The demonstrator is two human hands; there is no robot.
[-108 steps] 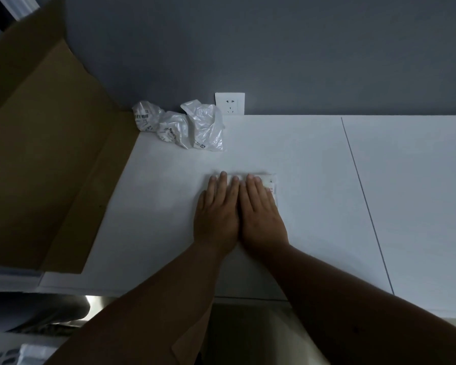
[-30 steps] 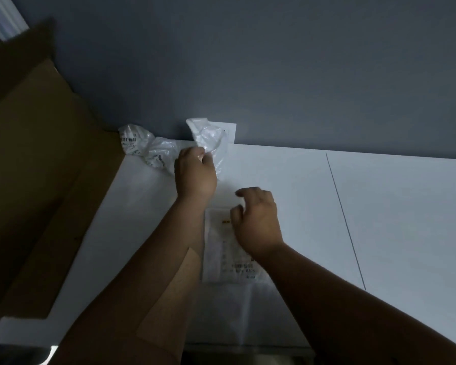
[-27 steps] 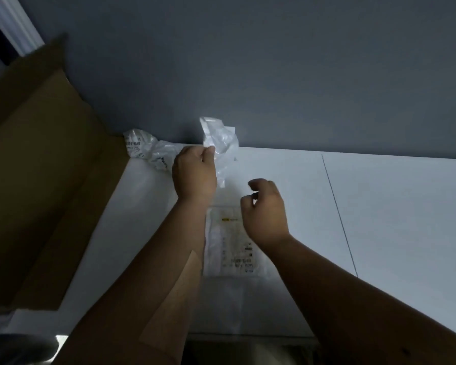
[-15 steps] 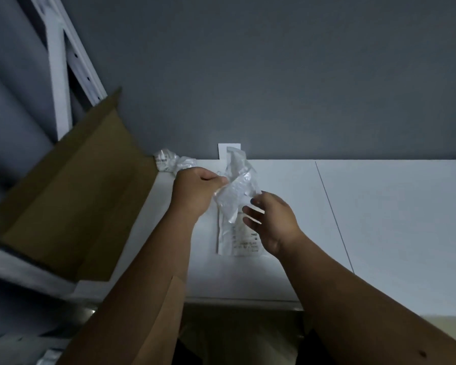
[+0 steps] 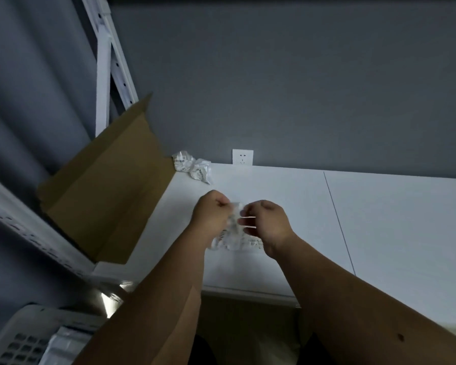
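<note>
Basket (image 5: 24,335) of pale plastic with a grid wall stands nearest, at the low left corner, below the worktop edge. Above it, both forearms reach away from the person to the middle of the white worktop (image 5: 379,219). The left hand (image 5: 212,212) and the right hand (image 5: 267,222) meet there, a little above the surface, and between them is a crumpled clear plastic bag (image 5: 232,227). The fingers (image 5: 246,222) of both hands are curled tightly on it: the left ones make almost a fist around one edge, and the right ones pinch the other edge. I think the hands hold it from both sides so that they can pull it open and make it smooth. This step looks just begun, because the bag is full of wrinkles. Under the hands lies a flat bag (image 5: 254,242), touching the worktop, probably put there as the start of a pile. It carries dark lines of print, but they are too small to read. To the left, an open cardboard box (image 5: 103,185) stands at the end of the worktop. Far, near the wall, two crumpled bags (image 5: 192,167) wait beside the box. A label shows on one of them, but it is not readable. Behind them a white wall socket (image 5: 242,157) sits on the grey wall (image 5: 327,88).
</note>
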